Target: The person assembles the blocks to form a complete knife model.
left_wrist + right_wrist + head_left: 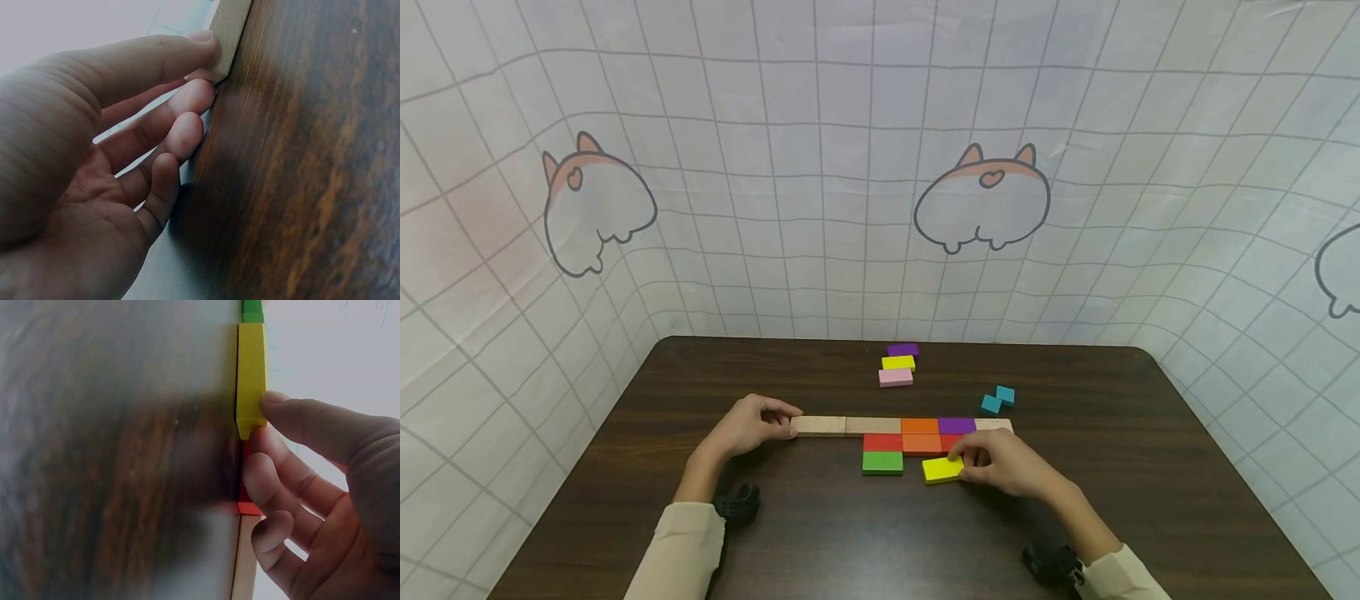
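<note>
**Yellow block (936,472) in the right hand (1011,462), wooden block (820,427) in the left (748,427)**

The person's right hand grasps the yellow block's right end between thumb and fingers. That block is just in front of a row of 3 red and orange blocks (921,444), to the right of the green block (882,463) and apart from it. The left hand pinches the wooden block at the left end of a 5-block row. Farther back lie 2 blue blocks (991,405).

dark worktop (820,525) is being enclosed by white gridded hangings (842,162), on three sides, cartoon animals (982,204) are being displayed
</note>
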Tool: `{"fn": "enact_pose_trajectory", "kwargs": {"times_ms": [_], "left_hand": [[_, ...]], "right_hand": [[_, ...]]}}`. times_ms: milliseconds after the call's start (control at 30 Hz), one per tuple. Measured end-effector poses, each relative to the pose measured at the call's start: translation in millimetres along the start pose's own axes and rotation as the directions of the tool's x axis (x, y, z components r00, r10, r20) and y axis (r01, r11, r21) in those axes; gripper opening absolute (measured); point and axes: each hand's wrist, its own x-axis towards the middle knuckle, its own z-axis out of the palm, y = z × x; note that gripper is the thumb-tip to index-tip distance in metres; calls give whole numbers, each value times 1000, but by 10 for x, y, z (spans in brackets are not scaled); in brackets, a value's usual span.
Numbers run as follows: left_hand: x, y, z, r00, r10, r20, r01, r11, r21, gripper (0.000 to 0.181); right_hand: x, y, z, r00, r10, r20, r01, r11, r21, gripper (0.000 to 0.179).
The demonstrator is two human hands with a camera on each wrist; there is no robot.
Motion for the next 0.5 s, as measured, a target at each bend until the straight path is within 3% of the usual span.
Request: {"fn": "enact_pose_trajectory", "kwargs": {"times_ms": [167, 500], "left_hand": [[0, 1, -3, 1000, -14, -1, 14, 1000, 11, 26], [-3, 7, -2, 1000, -4, -3, 4, 1000, 2, 25]], "right_hand": [[31, -14, 26, 1000, -20, -24, 19, 1000, -15, 18], [110, -95, 55, 999, 25, -31, -27, 999, -48, 19]]}}
